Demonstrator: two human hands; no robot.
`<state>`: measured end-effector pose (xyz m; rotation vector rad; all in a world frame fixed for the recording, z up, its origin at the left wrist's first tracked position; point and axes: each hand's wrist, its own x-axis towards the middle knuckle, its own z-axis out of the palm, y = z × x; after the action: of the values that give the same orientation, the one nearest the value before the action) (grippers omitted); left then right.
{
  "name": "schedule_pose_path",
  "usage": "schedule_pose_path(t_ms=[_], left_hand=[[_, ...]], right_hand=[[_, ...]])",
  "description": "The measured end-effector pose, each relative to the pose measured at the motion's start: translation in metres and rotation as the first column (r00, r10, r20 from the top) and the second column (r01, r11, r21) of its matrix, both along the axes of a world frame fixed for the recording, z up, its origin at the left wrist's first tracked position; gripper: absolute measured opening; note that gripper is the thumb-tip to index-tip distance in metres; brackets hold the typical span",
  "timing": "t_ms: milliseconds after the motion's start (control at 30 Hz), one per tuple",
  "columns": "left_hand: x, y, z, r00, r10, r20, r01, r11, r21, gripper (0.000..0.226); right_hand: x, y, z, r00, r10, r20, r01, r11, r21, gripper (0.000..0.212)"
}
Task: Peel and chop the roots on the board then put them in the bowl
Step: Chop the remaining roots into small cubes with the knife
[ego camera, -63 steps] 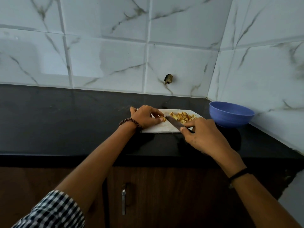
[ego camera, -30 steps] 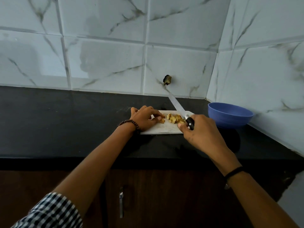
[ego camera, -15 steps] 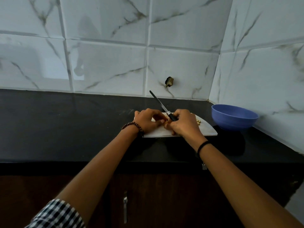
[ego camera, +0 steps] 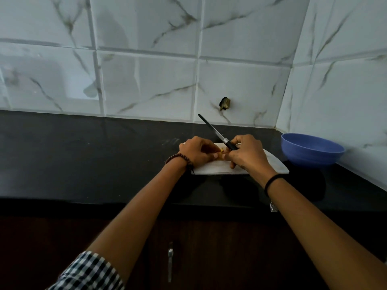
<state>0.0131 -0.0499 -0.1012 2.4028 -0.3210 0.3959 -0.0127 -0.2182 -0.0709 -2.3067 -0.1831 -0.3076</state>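
A white cutting board [ego camera: 274, 164] lies on the black counter. Both hands are cupped together over its middle. My right hand [ego camera: 247, 154] grips a black-handled knife [ego camera: 217, 133] whose blade points up and away to the left, off the board. My left hand [ego camera: 198, 152] has its fingers curled against the right one. A few yellow chopped root pieces [ego camera: 222, 151] show in the gap between the fingertips; the other pieces are hidden under the hands. The blue bowl [ego camera: 312, 151] stands to the right of the board, in the corner.
The black counter [ego camera: 83, 155] runs far to the left. Marble-look tiled walls rise behind it and on the right, with a small dark fitting [ego camera: 225, 103] on the back wall. Below the counter's edge are dark wooden cabinet doors with a metal handle [ego camera: 170, 261].
The knife left the board and its blade swung up and to the left. My right hand moved left to meet the left hand over the chopped pieces, now covering the pile.
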Motion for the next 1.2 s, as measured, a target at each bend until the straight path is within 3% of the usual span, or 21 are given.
schedule_pose_path(t_ms=[100,233,333,400,500,600,733,1000,1200], left_hand=[[0.0,0.002,-0.001,1.0,-0.003,-0.012,0.002,0.999,-0.044,0.028],[-0.002,0.002,0.0,1.0,0.025,-0.013,-0.026,0.997,-0.073,0.017],[-0.002,0.0,0.001,0.999,0.04,-0.016,-0.041,0.995,-0.093,0.013],[-0.001,0.0,0.001,0.999,0.035,-0.018,-0.037,0.994,-0.099,0.013],[-0.001,0.0,0.002,0.999,0.028,-0.018,-0.029,0.996,-0.088,0.012],[-0.002,-0.001,0.003,1.0,0.01,-0.009,-0.011,0.998,-0.061,0.015],[-0.008,-0.003,0.004,1.0,-0.017,0.001,0.017,0.999,-0.029,0.021],[-0.008,-0.003,0.003,1.0,-0.008,0.022,0.009,0.999,-0.042,0.022],[-0.008,-0.004,0.003,1.0,0.025,0.015,-0.024,0.998,-0.064,0.021]], right_hand=[[-0.001,0.002,0.002,0.999,0.013,-0.029,-0.012,1.0,0.014,0.014],[-0.004,0.0,0.003,0.996,0.025,-0.087,-0.018,0.996,0.083,0.012],[-0.009,-0.007,0.001,0.999,-0.017,-0.04,0.021,0.995,0.099,0.012],[-0.015,-0.013,-0.001,0.998,-0.06,0.004,0.06,0.993,0.101,0.016],[-0.028,-0.02,-0.003,0.999,-0.02,-0.047,0.025,0.992,0.121,0.028],[-0.042,-0.024,-0.008,0.989,0.046,-0.142,-0.039,0.998,0.048,0.023],[-0.049,-0.026,-0.011,0.991,0.065,-0.121,-0.069,0.997,-0.03,0.01],[-0.054,-0.022,-0.007,0.982,0.121,-0.148,-0.136,0.986,-0.096,0.022],[-0.052,-0.023,-0.004,0.986,0.109,-0.122,-0.114,0.993,-0.037,0.023]])
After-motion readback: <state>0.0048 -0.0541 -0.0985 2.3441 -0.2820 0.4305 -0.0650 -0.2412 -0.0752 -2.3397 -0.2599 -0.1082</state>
